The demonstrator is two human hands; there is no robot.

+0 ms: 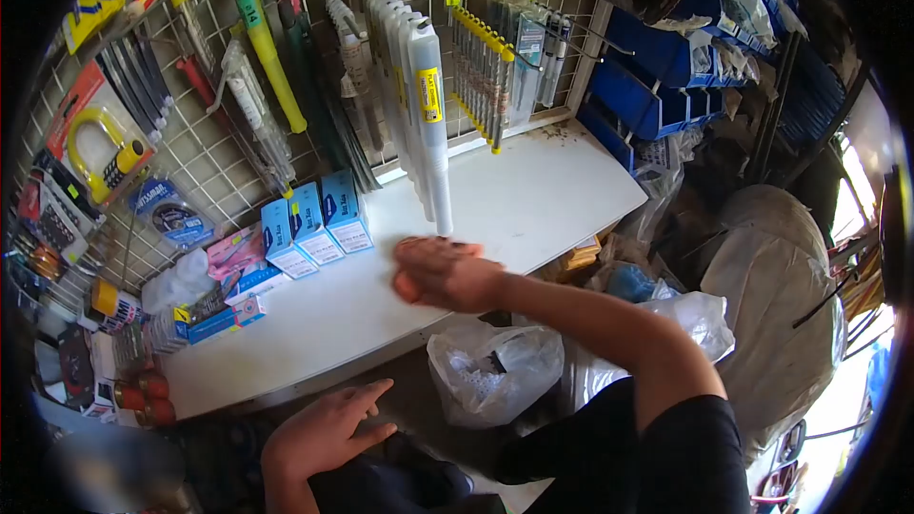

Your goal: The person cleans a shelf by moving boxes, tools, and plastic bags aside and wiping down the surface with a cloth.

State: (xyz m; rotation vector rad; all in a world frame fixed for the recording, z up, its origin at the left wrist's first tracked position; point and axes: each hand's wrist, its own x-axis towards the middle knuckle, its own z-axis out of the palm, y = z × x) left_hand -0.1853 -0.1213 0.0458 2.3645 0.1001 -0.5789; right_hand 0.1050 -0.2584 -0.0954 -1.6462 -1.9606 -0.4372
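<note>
Evidently, the right hand (447, 271) is over the long, flat white shelf board (514, 200), its fingers close together above a small orange piece of material (407, 287). Most of that piece is hidden under the hand, so whether it is gripped or only pressed cannot be told, nor can its kind. Governing relation: the board's long axis runs from lower left to upper right in view, and the right forearm reaches in over its near edge. The right hand is the nearer to the orange piece; the left hand (328, 433) is off the near edge, fingers apart, holding nothing visible. Noted about the right hand: the lower tip of a long grey-white hanging plastic pack with a yellow label (430, 100) just beyond it, and upright blue-and-white cardboard boxes (309, 228) farther left on the board
</note>
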